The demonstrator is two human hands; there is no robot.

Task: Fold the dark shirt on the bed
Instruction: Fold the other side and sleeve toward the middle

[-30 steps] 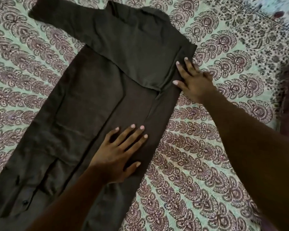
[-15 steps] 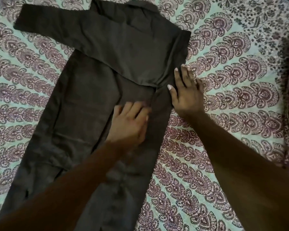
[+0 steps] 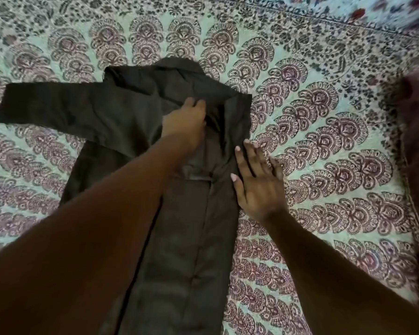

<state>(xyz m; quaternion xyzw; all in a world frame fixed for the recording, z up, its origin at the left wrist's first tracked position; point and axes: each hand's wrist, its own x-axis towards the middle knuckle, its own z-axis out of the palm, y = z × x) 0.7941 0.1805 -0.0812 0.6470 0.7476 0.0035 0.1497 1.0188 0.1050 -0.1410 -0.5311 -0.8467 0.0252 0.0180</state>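
Note:
The dark shirt lies spread on the patterned bed, collar at the far end, one sleeve stretched out to the left. Its right side is folded inward over the body. My left hand reaches up over the chest area, its fingers curled into a raised fold of the shirt's cloth near the collar. My right hand rests flat with fingers spread, on the shirt's right folded edge and the bedsheet beside it. My left forearm hides much of the shirt's lower left part.
The bedsheet with a purple and green paisley print covers the whole bed. A dark maroon cloth lies at the right edge. A different floral fabric shows at the far right corner.
My left hand has slid from the shirt's middle up toward the collar and closed on a fold. My right hand has shifted slightly down along the right edge. The view moved forward.

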